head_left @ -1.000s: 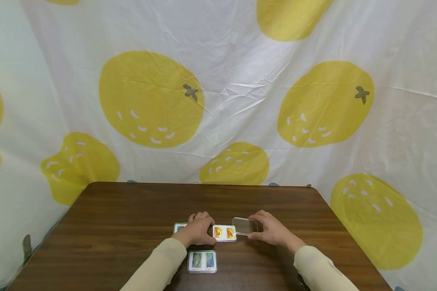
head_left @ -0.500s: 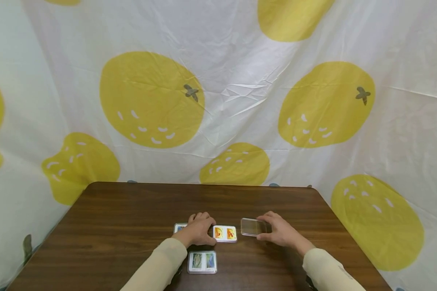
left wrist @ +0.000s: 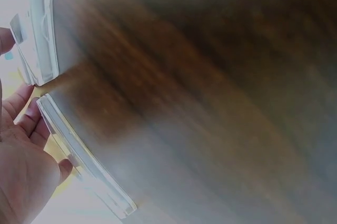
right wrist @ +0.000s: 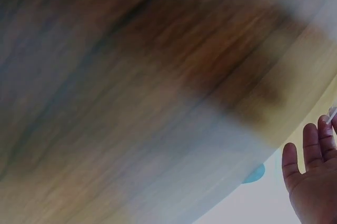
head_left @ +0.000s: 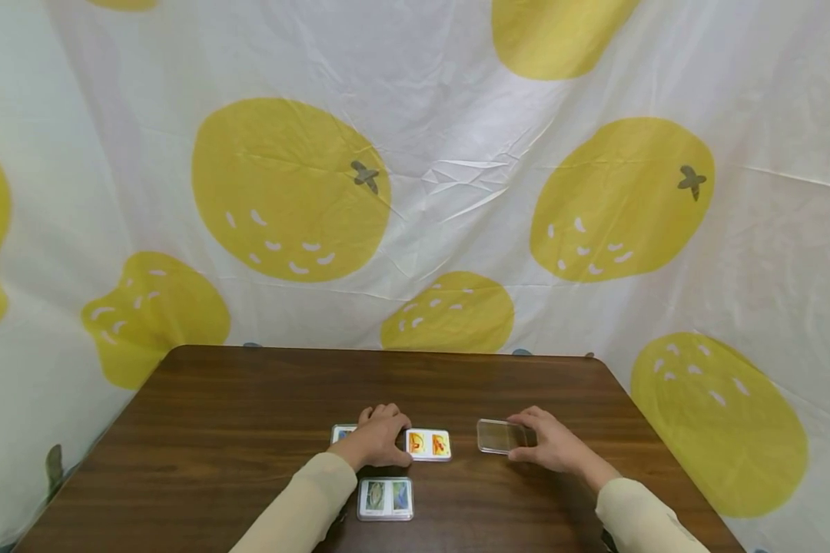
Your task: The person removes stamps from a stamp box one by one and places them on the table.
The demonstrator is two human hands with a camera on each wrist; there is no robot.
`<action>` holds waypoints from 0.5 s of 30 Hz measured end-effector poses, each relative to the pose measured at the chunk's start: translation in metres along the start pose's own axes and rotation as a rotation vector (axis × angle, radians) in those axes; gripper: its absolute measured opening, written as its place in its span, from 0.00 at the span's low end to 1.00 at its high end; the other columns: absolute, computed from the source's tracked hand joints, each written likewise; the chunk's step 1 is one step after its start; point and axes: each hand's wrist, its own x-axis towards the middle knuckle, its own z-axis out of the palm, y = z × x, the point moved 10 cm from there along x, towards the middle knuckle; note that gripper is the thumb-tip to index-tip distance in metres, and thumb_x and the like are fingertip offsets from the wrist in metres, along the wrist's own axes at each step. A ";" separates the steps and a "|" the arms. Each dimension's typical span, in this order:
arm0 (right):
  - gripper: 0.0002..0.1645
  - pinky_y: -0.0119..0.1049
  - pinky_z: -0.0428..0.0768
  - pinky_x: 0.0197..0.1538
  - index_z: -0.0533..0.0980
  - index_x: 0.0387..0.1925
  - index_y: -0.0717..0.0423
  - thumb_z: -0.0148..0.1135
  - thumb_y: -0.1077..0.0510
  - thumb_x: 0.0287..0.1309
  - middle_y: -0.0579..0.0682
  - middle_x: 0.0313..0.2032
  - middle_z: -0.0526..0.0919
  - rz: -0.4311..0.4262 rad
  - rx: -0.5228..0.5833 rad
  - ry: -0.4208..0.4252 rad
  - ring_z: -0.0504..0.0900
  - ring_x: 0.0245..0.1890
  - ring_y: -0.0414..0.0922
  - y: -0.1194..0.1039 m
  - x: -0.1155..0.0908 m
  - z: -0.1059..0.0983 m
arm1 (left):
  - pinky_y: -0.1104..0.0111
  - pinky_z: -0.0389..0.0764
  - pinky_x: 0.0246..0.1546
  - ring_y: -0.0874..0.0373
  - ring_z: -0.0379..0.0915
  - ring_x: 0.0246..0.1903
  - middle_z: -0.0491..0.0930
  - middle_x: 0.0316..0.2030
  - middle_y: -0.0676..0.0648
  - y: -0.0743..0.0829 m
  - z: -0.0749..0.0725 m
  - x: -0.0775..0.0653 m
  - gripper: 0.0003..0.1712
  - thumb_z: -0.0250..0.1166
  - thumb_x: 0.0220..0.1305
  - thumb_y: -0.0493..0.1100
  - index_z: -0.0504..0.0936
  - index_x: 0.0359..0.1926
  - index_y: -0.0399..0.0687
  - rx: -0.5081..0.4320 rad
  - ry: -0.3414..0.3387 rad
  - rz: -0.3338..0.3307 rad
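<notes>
My left hand (head_left: 379, 438) holds the left end of a clear plastic card case (head_left: 428, 445) with two orange-and-yellow pictures, thumb at its near edge and index finger at its far edge. In the left wrist view this case (left wrist: 42, 29) is cut off at the upper left. Off to the right, my right hand (head_left: 548, 441) pinches a clear, see-through lid (head_left: 501, 436) by its right end, held low over the table. Only a sliver of the lid (right wrist: 331, 114) shows in the right wrist view, by the fingertips of the right hand (right wrist: 316, 182).
A second case with blue pictures (head_left: 343, 433) lies left of the first, partly hidden by my left hand. Nearer to me is a third case with green and blue pictures (head_left: 385, 499). The brown wood-grain table (head_left: 249, 392) ends at a fruit-print cloth (head_left: 449, 230).
My right hand has carried the clear lid to the right, from beside the orange-picture case to a wider gap from it. The left hand stays in place on the case.
</notes>
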 end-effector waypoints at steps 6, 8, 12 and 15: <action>0.38 0.55 0.73 0.52 0.77 0.56 0.61 0.78 0.45 0.47 0.52 0.49 0.76 0.019 0.002 0.002 0.75 0.51 0.55 0.007 -0.006 -0.006 | 0.43 0.52 0.65 0.48 0.64 0.58 0.70 0.53 0.48 -0.002 0.003 0.002 0.29 0.71 0.54 0.53 0.78 0.56 0.49 0.001 -0.011 -0.006; 0.38 0.55 0.73 0.53 0.77 0.56 0.62 0.78 0.46 0.46 0.52 0.49 0.76 0.029 0.008 -0.001 0.75 0.51 0.55 0.011 -0.007 -0.006 | 0.43 0.53 0.65 0.48 0.63 0.58 0.70 0.53 0.49 -0.002 0.004 0.002 0.29 0.71 0.54 0.54 0.78 0.56 0.49 0.004 -0.015 -0.007; 0.38 0.55 0.72 0.54 0.77 0.56 0.63 0.79 0.48 0.45 0.52 0.49 0.76 0.057 0.040 -0.019 0.74 0.51 0.55 0.019 -0.008 -0.005 | 0.45 0.55 0.64 0.49 0.64 0.57 0.70 0.53 0.49 -0.002 0.004 0.002 0.29 0.71 0.54 0.54 0.78 0.56 0.51 0.018 -0.016 -0.004; 0.38 0.55 0.72 0.53 0.77 0.56 0.63 0.79 0.49 0.45 0.52 0.48 0.76 0.073 0.057 -0.035 0.75 0.50 0.54 0.023 -0.008 -0.003 | 0.46 0.56 0.64 0.50 0.64 0.57 0.70 0.53 0.50 -0.002 0.004 0.002 0.29 0.71 0.54 0.55 0.78 0.56 0.51 0.027 -0.013 -0.002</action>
